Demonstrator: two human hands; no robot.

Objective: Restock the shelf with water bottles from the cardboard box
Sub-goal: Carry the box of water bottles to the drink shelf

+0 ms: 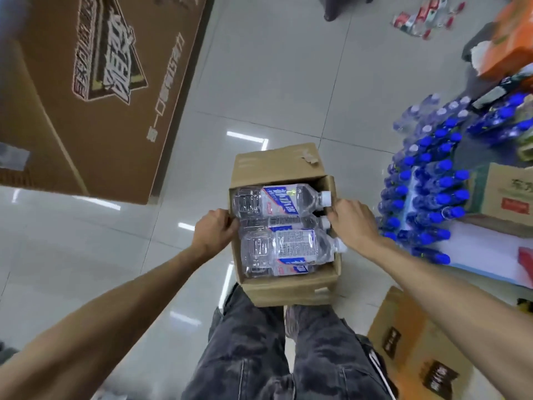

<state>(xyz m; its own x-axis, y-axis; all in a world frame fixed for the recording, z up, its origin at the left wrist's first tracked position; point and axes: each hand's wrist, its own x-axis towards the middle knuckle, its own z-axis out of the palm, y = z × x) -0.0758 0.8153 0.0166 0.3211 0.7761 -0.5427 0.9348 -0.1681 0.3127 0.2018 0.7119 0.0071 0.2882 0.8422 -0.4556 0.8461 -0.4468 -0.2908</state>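
Both hands are at the open cardboard box, which sits on the tiled floor just ahead of the person's knees. The left hand has its fingers curled over the left wall of the box, closed on the cardboard edge. The right hand reaches in at the right wall, its fingers bent down beside the white caps; whether they pinch a bottle neck or only the box rim cannot be told, since the fingertips are hidden.

Inside lie clear water bottles on their sides, caps to the right, packed touching one another; at least three show on top, with more likely beneath. To the right stand the blue-capped bottles in dense rows on a low display, presumably the shelf area to be filled.

The step in hand looks like steadying the box and starting to take a bottle. To do it well, the left hand should hold the wall firmly so the light carton does not slide on the glossy floor, while the right takes a bottle by the neck or shoulder, where the plastic is stiff. Lifting cap end first should free it from its neighbours. The thin, clear walls will dent if squeezed mid-body.
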